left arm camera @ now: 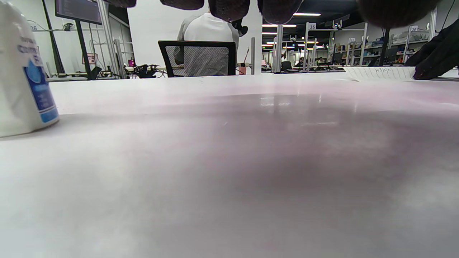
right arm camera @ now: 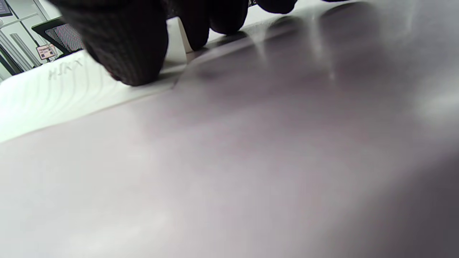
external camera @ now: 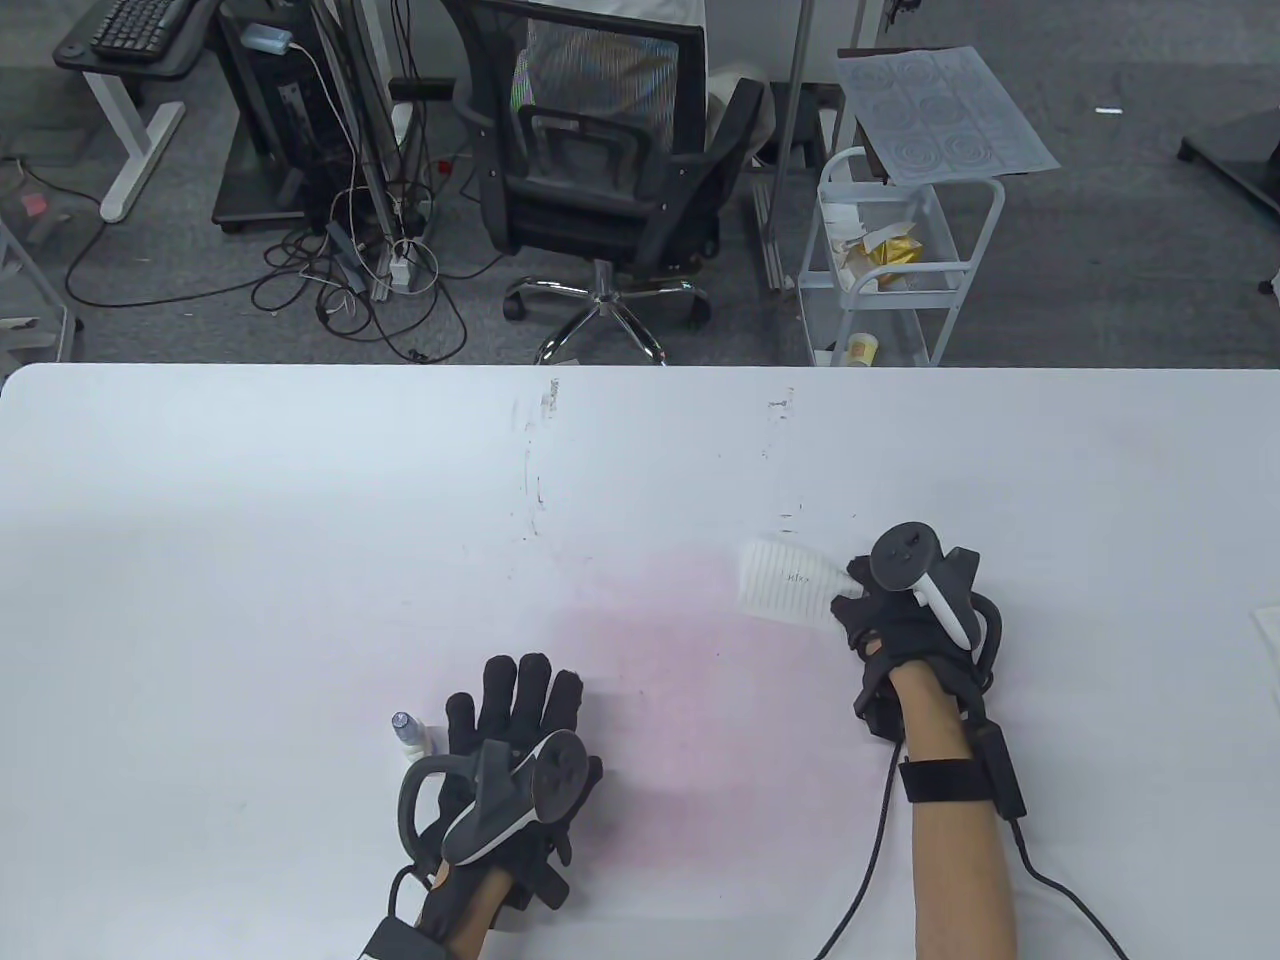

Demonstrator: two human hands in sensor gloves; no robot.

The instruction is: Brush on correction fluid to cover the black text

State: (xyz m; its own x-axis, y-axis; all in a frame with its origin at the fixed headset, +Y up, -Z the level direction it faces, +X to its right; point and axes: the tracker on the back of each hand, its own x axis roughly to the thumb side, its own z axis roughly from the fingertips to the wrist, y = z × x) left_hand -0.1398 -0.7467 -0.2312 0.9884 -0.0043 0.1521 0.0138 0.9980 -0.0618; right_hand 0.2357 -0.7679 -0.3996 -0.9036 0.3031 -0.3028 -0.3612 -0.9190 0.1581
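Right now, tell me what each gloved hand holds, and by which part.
Nothing is lifted. The right hand presses the small white lined paper at its right edge. The left hand lies flat beside the white correction fluid bottle.

The lined paper slip [external camera: 788,585] near the desk's right edge carries short black handwriting, roughly "HJKX". The bottle [left arm camera: 21,71] has a blue label, its print too blurred to read. Far shelf signs read 35 [left arm camera: 312,26] and 36 [left arm camera: 33,27]

Beyond my white counter [external camera: 300,480] I see grey carpet floor [external camera: 1120,270], a black mesh office chair [external camera: 600,170], a white trolley [external camera: 890,260] with paper on top, tangled cables [external camera: 370,270], and a desk with a keyboard [external camera: 135,25].
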